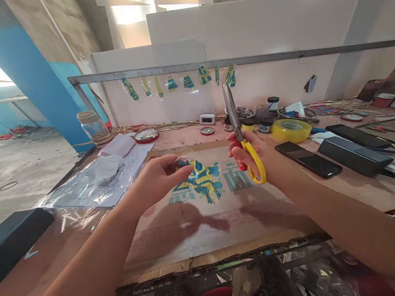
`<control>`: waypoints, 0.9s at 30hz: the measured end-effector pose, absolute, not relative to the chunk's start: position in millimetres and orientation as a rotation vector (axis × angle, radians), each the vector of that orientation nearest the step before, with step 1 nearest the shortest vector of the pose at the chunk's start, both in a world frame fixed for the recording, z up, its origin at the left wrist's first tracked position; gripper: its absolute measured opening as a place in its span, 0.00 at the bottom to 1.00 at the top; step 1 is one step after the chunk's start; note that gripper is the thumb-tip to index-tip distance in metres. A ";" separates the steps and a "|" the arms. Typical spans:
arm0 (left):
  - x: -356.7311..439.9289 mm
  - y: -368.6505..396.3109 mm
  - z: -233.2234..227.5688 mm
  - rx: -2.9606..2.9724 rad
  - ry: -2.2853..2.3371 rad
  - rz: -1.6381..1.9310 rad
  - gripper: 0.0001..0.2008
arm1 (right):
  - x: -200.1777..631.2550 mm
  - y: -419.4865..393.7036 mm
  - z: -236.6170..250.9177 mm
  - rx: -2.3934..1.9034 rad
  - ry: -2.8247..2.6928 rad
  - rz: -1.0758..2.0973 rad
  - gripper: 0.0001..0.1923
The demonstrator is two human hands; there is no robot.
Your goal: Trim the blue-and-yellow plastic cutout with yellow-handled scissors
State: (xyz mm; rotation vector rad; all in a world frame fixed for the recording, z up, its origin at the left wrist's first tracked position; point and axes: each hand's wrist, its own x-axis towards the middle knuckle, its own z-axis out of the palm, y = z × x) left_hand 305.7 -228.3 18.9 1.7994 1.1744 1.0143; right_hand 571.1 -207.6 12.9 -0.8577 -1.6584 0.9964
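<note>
Pinched in my left hand [166, 176] is a clear plastic piece painted in blue and yellow [204, 179], its lower edge cut to a jagged outline. It is held above a cardboard sheet [181, 234] with green printing. My right hand [248, 152] grips scissors [233, 113] with one yellow and one red handle. Their blades point up and look closed, away from the painted piece. Behind the blade tips, several small blue and yellow cut-outs [187, 81] hang in a row from a metal bar [156, 69].
At right lie a black phone [308, 158], a black power bank [356, 155] and a roll of yellow tape [291, 130]. Small paint jars [265, 125] stand behind. At left are papers under plastic [87, 184], a glass jar [93, 128] and a black box [11, 245].
</note>
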 end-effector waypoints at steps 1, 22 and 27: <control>304.4 -228.3 19.4 1.783 1.187 1.045 0.16 | 571.6 -208.2 13.0 -0.847 -1.640 1.054 0.26; 336.9 -244.2 14.6 1.827 1.354 1.052 0.12 | 538.6 -241.7 -20.0 -0.733 -1.779 1.121 0.16; 338.1 -245.0 19.4 1.631 1.208 1.073 0.07 | 536.8 -242.6 -18.8 -0.705 -1.735 1.127 0.14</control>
